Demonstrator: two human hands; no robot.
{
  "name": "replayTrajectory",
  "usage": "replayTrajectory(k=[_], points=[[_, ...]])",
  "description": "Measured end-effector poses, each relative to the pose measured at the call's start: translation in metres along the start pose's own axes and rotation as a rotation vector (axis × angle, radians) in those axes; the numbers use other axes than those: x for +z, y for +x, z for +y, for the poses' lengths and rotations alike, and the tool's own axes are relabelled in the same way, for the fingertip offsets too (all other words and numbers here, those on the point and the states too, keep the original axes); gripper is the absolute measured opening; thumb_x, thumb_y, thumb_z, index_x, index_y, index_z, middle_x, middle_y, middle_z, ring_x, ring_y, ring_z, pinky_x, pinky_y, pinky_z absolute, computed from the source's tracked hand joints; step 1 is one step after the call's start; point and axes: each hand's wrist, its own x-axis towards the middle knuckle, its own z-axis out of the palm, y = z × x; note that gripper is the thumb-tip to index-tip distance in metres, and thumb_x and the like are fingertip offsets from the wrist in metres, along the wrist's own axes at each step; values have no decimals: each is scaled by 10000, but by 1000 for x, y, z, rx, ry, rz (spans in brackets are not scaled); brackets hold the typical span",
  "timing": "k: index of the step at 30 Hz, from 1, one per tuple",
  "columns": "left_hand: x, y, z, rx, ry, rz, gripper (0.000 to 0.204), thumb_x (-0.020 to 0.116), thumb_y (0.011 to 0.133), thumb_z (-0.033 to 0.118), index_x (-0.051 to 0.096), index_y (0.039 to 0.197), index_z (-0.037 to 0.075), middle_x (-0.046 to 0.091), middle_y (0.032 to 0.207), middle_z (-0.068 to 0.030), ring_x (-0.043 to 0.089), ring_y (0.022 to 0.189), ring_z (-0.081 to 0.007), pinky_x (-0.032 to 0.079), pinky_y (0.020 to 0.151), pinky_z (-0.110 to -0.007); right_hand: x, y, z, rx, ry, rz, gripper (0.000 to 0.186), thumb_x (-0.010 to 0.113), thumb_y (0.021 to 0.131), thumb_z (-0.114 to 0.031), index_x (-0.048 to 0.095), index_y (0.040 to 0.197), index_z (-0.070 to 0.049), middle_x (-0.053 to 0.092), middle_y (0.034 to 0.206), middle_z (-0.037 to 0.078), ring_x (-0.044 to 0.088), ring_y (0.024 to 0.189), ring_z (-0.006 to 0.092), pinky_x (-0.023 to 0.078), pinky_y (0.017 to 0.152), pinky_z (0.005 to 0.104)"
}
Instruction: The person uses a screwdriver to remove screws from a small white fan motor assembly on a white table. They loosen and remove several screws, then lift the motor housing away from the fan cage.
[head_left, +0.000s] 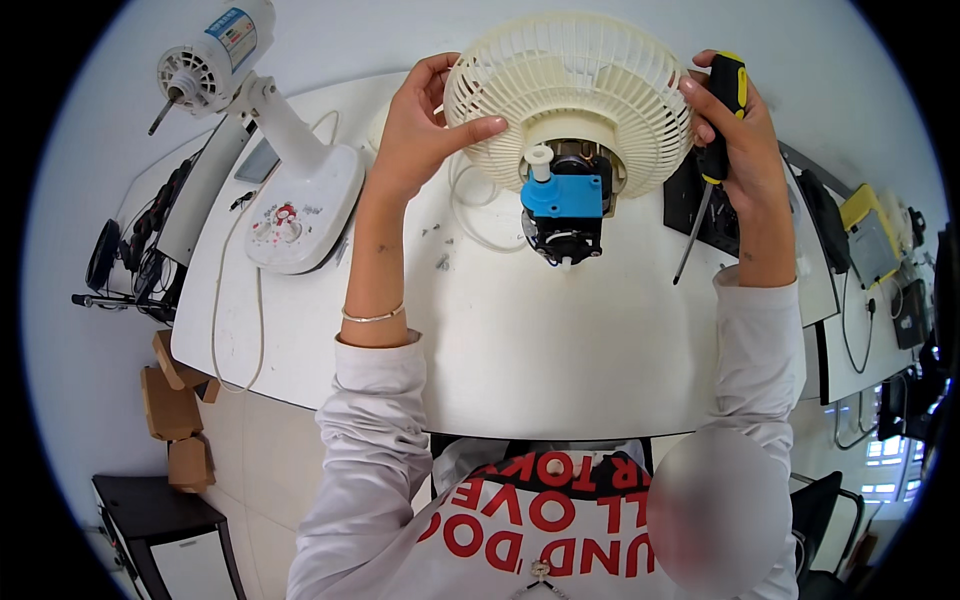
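Note:
My left hand [412, 135] grips the left rim of a cream fan guard [490, 150], thumb on its near side and fingers behind. At the guard's right edge, my right hand [752, 165] has a yellow-and-black screwdriver [726, 110] tucked in it, shaft pointing down, while its fingers touch the guard. Attached to the guard's back is a dark motor [568, 245] with a blue gearbox cover [570, 197] and a white knob [539, 160] on top. The guard's far side is hidden.
A white fan stand [300, 200] with a bare motor head [215, 60] stands at the left of the white table [560, 360]. Small screws [442, 262] lie left of centre. A black box [690, 210] is behind the screwdriver; cardboard boxes [172, 405] sit on the floor.

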Motion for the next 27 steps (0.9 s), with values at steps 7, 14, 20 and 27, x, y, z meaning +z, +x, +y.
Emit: replayTrajectory(k=[7, 14, 20, 27], points=[[5, -5, 8, 125, 364, 6, 802, 933, 646, 195, 480, 1280, 5, 608, 1244, -104, 577, 1198, -228, 436, 1078, -394, -5, -13, 16, -25, 16, 3, 376, 781, 864, -138, 589, 1174, -48, 614, 884, 20, 602, 708, 71, 490, 656, 215], [16, -32, 2, 178, 584, -38, 643, 902, 689, 188, 495, 1167, 50, 636, 1110, -114, 599, 1065, -276, 459, 994, -379, -4, -63, 30, 28, -6, 33, 251, 697, 875, 0, 571, 1084, -60, 621, 952, 37, 661, 754, 116, 502, 653, 232], [8, -74, -7, 340, 521, -28, 588, 895, 691, 123, 517, 1139, 75, 634, 1105, -72, 605, 1001, -224, 486, 895, -346, 7, -101, 17, 79, -92, 2, 249, 685, 869, 33, 571, 1065, -70, 661, 942, 42, 695, 765, 132, 495, 620, 212], [6, -98, -15, 427, 503, 30, 580, 888, 679, 61, 516, 1123, 65, 633, 1082, -120, 612, 987, -264, 506, 878, -383, 13, -112, 9, 68, -161, -43, 279, 655, 850, 99, 555, 1034, -86, 672, 985, 55, 701, 788, 139, 478, 584, 200]])
